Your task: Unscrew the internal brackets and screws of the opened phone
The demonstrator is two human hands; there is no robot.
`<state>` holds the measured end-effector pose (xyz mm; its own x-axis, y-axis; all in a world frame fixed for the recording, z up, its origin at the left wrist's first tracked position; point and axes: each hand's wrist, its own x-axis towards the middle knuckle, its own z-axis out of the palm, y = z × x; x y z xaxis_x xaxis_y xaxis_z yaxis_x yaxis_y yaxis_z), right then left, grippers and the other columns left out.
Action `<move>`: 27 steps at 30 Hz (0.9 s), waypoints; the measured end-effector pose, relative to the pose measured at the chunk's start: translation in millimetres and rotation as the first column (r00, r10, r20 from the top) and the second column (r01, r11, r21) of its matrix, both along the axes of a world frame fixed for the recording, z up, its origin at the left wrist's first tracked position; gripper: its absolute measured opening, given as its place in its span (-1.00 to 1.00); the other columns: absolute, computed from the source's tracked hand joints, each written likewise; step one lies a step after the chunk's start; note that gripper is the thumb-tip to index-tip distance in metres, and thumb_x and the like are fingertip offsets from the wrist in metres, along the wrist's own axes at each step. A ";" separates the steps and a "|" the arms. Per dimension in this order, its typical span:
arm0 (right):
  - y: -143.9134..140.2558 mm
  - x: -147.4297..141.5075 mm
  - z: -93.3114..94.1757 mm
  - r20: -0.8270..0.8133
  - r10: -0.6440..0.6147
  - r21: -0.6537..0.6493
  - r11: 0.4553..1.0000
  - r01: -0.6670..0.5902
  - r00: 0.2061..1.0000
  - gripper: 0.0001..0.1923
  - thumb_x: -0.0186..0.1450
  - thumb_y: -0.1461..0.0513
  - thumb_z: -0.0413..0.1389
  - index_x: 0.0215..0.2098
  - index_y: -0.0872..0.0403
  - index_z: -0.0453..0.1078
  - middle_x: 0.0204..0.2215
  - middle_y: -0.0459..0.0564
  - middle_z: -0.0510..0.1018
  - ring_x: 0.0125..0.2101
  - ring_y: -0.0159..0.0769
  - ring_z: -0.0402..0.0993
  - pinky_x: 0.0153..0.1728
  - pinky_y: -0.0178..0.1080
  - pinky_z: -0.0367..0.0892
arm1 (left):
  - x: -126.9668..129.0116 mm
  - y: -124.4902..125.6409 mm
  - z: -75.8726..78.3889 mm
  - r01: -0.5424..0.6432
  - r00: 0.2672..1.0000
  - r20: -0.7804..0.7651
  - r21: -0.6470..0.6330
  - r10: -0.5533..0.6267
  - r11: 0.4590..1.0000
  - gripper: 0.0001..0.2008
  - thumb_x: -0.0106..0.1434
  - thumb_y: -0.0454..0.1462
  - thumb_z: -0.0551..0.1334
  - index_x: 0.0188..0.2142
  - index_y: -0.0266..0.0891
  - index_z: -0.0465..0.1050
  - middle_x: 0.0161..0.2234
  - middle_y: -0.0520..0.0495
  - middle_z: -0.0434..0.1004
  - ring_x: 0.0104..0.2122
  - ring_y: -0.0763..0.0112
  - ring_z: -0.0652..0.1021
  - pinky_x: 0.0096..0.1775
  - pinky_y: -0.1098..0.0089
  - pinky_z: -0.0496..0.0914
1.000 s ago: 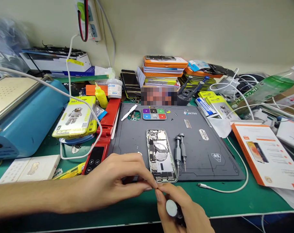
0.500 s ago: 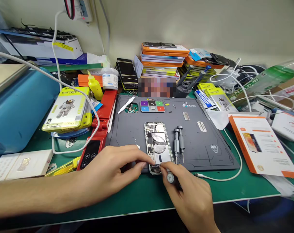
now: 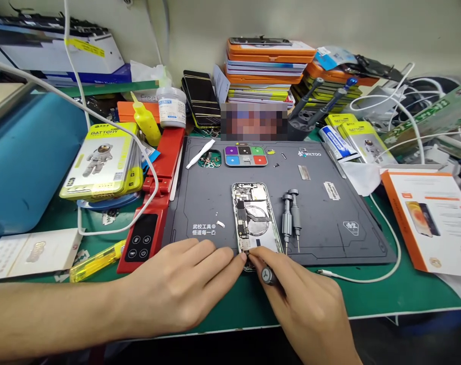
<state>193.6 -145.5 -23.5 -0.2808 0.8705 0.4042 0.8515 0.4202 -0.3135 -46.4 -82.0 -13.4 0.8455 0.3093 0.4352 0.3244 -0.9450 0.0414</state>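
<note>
Left hand [image 3: 177, 294] palm down at near edge of dark grey work mat [image 3: 329, 223], fingertips closed against bottom end of opened silver phone chassis [image 3: 256, 218]. Right hand [image 3: 310, 309] pinches small silver-capped screwdriver [image 3: 267, 276], tip at phone's near end. Phone lies mid-mat, lengthwise. Two grey screwdrivers [image 3: 291, 218] just right of it, white cable [image 3: 367, 278] near right. Colour-sectioned screw tray [image 3: 246, 155] at far side of mat, contents too small to tell. Red tool [image 3: 154, 203] left of mat
</note>
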 end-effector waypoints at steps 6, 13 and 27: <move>2.1 0.7 1.9 -0.017 -0.007 -0.023 1.000 0.007 1.000 -0.82 0.56 0.32 0.06 0.03 0.03 0.48 -0.22 -0.10 0.76 -0.35 -0.33 0.72 -0.35 -0.26 0.38 | 0.7 0.6 -1.2 0.011 0.999 -0.045 -0.017 -0.011 1.000 -0.69 0.57 -0.39 0.14 0.20 -0.56 0.46 -0.09 -0.25 0.69 -0.31 0.17 0.63 -0.33 0.17 0.57; 3.1 -1.0 1.9 -0.030 -0.003 -0.010 1.000 0.002 1.000 -0.84 0.57 0.30 0.07 0.02 0.06 0.49 -0.23 -0.08 0.77 -0.36 -0.34 0.72 -0.35 -0.27 0.40 | 0.4 0.6 1.4 -0.003 1.000 -0.027 -0.032 0.002 0.999 -0.69 0.58 -0.40 0.11 0.20 -0.56 0.45 -0.12 -0.23 0.68 -0.34 0.18 0.61 -0.35 0.17 0.55; 2.4 1.8 1.3 0.003 -0.003 0.003 1.000 0.003 1.000 -0.81 0.56 0.30 0.06 0.04 0.07 0.50 -0.26 -0.06 0.76 -0.36 -0.29 0.72 -0.36 -0.25 0.42 | 1.5 2.4 3.8 -0.012 0.998 -0.066 -0.003 0.012 1.000 -0.64 0.60 -0.42 -0.01 0.16 -0.49 0.51 -0.10 -0.23 0.65 -0.30 0.25 0.58 -0.28 0.25 0.50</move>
